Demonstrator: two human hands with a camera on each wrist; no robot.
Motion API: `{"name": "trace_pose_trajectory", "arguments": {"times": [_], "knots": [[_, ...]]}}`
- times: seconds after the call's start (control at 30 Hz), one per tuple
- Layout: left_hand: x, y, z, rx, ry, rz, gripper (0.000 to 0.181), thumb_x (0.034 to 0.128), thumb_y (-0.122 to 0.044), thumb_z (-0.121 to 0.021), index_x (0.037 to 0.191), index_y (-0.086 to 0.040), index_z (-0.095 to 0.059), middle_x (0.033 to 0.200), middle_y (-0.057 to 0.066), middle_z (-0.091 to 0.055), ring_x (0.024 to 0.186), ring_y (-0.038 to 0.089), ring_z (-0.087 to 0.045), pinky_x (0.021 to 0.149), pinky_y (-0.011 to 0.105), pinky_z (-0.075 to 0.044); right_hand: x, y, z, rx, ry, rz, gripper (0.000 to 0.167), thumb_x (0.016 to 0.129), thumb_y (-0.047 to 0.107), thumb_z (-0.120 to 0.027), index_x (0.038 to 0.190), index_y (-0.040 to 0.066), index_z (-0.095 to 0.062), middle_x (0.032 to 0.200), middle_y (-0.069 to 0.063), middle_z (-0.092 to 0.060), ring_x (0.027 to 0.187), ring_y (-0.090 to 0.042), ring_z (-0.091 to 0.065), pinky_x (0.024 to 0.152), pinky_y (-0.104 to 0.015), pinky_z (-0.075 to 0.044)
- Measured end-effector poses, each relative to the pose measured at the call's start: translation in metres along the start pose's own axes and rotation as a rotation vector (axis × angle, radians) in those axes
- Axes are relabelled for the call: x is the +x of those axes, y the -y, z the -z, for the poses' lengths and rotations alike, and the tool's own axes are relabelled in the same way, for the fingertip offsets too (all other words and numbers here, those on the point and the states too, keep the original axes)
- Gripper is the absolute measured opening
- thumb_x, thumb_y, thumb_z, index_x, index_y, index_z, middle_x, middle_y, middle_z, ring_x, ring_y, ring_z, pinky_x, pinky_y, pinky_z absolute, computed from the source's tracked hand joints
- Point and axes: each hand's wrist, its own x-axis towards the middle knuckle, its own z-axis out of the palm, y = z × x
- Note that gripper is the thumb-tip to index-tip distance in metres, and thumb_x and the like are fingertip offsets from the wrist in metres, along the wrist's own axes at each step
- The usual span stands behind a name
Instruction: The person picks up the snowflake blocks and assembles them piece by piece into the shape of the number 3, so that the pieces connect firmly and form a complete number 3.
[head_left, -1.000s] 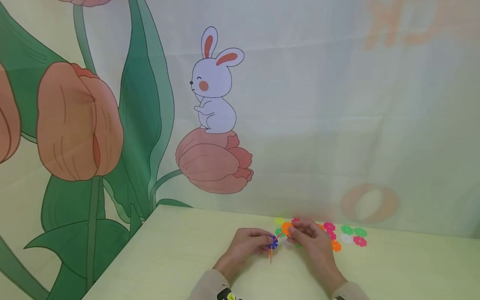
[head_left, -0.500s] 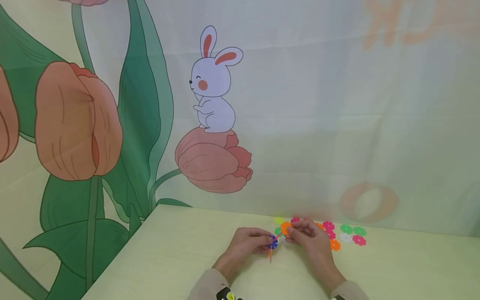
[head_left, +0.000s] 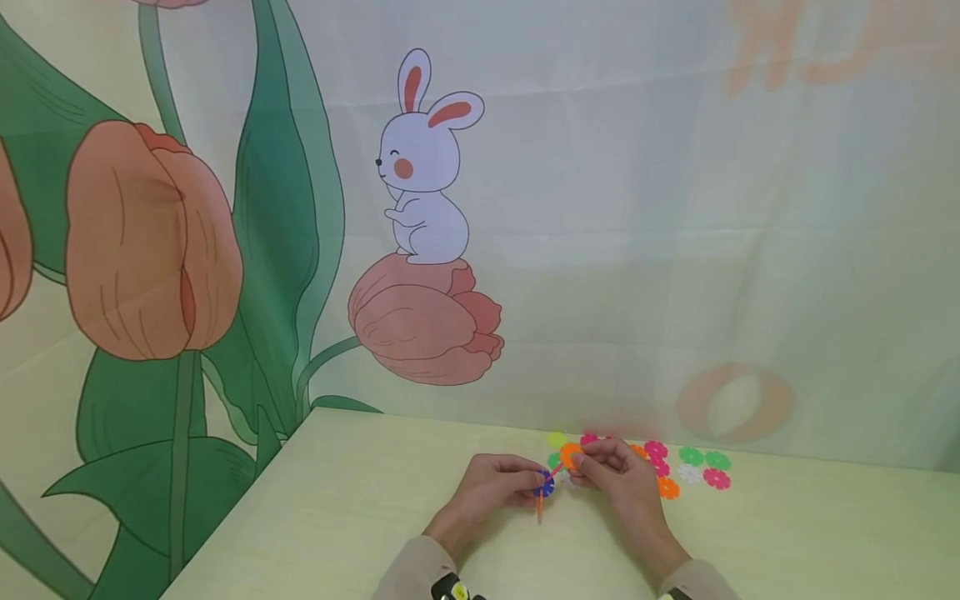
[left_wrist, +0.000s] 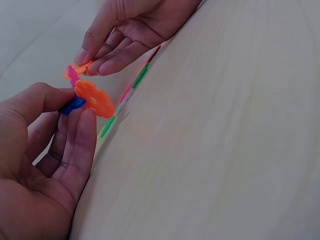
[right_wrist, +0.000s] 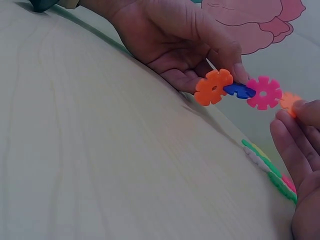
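A short chain of notched plastic snowflake discs runs between both hands. In the right wrist view it goes from an orange disc [right_wrist: 214, 87] to a blue disc [right_wrist: 241, 91], a pink disc [right_wrist: 263, 93] and a second orange disc [right_wrist: 288, 102]. My left hand [head_left: 487, 490] pinches the blue disc between thumb and fingers, and the first orange disc juts out beside it. My right hand [head_left: 626, 490] pinches the far orange disc, its fingers covering part of it. The discs look slotted edge to edge, each turned against its neighbour.
Behind the hands, loose discs lie flat on the pale table [head_left: 315, 492]: green [head_left: 692, 456], pink [head_left: 717, 479], white [head_left: 690, 474], orange [head_left: 667, 488] and yellow [head_left: 556, 439]. My right hand partly hides the group. A printed curtain [head_left: 600, 250] hangs behind the table.
Both hands keep the same hold on the chain and hardly move. The whole head view has drifted slightly to the left and up.
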Motion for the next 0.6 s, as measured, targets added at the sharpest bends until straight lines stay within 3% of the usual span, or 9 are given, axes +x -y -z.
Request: {"name": "trace_pose_trajectory", "arguments": {"times": [0.6], "knots": [[-0.0013,-0.0001,0.0001,0.004,0.009,-0.006,0.015,0.0921,-0.001,-0.079,0.104,0.008,-0.080,0.094,0.017,-0.079,0.075,0.016,-0.075,0.072,0.031,-0.066,-0.0026,-0.0010,-0.0012,-0.043,0.036,-0.006,0.023,0.095,-0.006,-0.076,0.115,-0.011,-0.067,0.106,-0.021,-0.074,0.087,-0.034,-0.078,0.083,-0.039,-0.065]]}}
